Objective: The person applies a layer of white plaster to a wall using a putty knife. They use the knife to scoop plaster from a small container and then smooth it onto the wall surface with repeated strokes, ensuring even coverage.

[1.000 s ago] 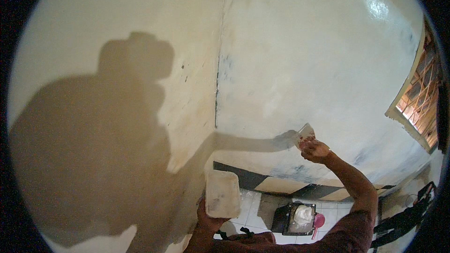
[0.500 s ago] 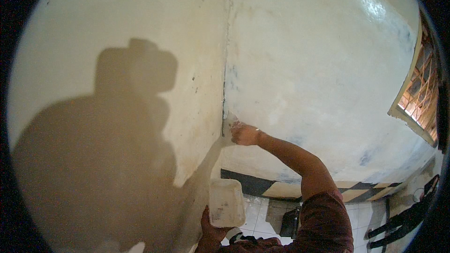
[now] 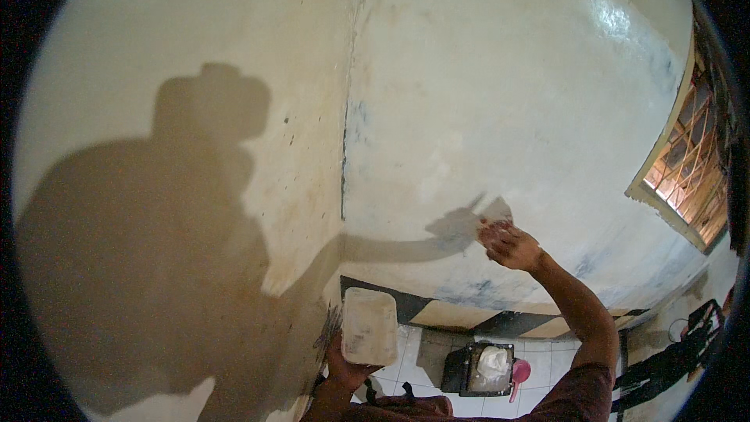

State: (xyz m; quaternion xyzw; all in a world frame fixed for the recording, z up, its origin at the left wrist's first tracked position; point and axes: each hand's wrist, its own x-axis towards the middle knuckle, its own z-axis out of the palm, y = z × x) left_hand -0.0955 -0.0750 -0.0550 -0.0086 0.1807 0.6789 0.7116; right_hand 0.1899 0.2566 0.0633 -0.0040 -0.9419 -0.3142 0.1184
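Scraper [image 3: 498,208] above the wall's [image 3: 437,125] lower edge, right of its corner. Blade points up-wall; handle axis hidden in my grip. My right hand's [image 3: 512,247] fingers clasp it; my left hand [image 3: 346,366] grips the tray [image 3: 370,327], long axis up-and-down in view.

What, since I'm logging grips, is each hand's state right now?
Left hand: holding the pale tray at its near end.
Right hand: closed on a scraper.

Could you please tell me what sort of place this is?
Probably a room in a house, judging by the patchy whitish wall, white square floor tiles and pale-framed barred window.
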